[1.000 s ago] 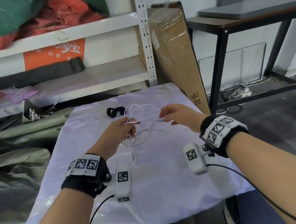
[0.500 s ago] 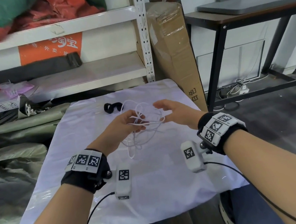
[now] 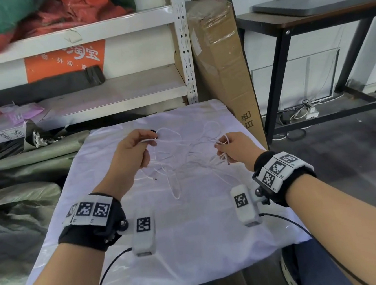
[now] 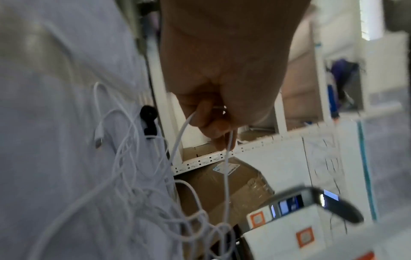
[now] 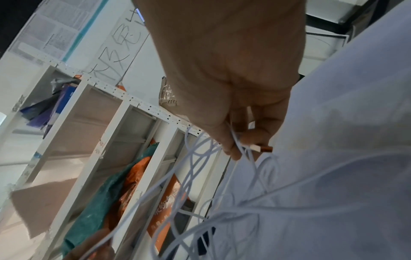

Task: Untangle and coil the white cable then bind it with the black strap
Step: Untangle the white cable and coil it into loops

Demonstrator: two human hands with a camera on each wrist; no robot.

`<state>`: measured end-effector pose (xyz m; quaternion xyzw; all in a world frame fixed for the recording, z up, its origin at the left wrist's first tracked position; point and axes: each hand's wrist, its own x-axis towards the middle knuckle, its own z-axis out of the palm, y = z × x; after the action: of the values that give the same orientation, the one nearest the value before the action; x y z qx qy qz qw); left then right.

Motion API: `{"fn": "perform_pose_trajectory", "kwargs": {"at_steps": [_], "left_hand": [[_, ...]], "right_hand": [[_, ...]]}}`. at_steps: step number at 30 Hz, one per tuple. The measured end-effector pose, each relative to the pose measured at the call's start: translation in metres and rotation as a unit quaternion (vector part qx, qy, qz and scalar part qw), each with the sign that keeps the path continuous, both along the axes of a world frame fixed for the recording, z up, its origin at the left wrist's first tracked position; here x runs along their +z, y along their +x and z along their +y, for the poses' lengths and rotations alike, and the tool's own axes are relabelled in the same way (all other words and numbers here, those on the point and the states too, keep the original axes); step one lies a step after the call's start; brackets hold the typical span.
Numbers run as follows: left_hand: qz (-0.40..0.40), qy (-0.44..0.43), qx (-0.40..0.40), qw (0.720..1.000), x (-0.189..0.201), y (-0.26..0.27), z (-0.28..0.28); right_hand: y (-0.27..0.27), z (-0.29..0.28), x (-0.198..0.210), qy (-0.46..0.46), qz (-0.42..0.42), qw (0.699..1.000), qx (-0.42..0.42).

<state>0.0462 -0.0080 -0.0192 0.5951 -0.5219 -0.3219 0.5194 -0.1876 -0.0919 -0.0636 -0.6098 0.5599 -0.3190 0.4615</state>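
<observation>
The two hands are now drawn well apart, where half a second ago they are seen almost touching over the middle of the desk [image 3: 192, 245]. The white cable [image 3: 184, 163] is thereby spread into a wide, loose web between them, instead of the tight bundle held a second ago. The grip of the left hand [image 3: 135, 152] is closed on a strand, which is pinched between thumb and curled fingers (the wrist view shows the strand running down out of the fist). The grip of the right hand [image 3: 233, 148] is likewise closed on the cable, near one plug end [image 5: 262, 149], with several loops gathered under the fingertips. The other plug [image 4: 99, 138] is seen lying on the white cloth, just beside the black strap [image 4: 148, 121]; in the head view the strap is almost hidden behind the left hand, at the far side of the desk.

The spreading is judged to be the untangling step in progress: crossings are opened out, but many loops are still seen overlapping between the hands, and part of the cable hangs down to the cloth. Coiling is not yet begun, and the strap lies untouched. One end being held already, a clean start for the coil is probably available once the crossings are cleared.
</observation>
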Motion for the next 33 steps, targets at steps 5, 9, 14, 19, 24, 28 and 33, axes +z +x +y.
{"fn": "perform_pose_trajectory", "kwargs": {"at_steps": [5, 9, 14, 19, 24, 28, 33], "left_hand": [[-0.232, 0.175, -0.191, 0.938, 0.007, 0.001, 0.009], [-0.096, 0.13, -0.051, 0.985, 0.005, -0.011, -0.002], [-0.041, 0.198, -0.097, 0.975, -0.004, -0.035, -0.017], [0.006, 0.139, -0.076, 0.987, -0.008, -0.045, -0.022], [0.029, 0.082, -0.032, 0.996, -0.012, -0.045, -0.021], [0.131, 0.023, 0.05, 0.99, -0.007, -0.043, -0.022], [0.233, -0.017, 0.16, 0.959, -0.004, -0.035, -0.022]], "right_hand": [[-0.006, 0.001, 0.005, 0.072, -0.11, 0.991, -0.023], [-0.008, 0.006, 0.006, 0.064, -0.104, 0.992, 0.019], [-0.003, 0.01, 0.011, 0.062, -0.115, 0.99, 0.047], [-0.006, 0.011, 0.02, 0.109, -0.16, 0.978, 0.077], [-0.005, 0.01, 0.023, 0.065, -0.062, 0.991, 0.097], [-0.005, 0.008, 0.016, -0.003, 0.013, 0.998, 0.056], [-0.004, 0.005, 0.01, -0.006, 0.001, 1.0, -0.008]]}}
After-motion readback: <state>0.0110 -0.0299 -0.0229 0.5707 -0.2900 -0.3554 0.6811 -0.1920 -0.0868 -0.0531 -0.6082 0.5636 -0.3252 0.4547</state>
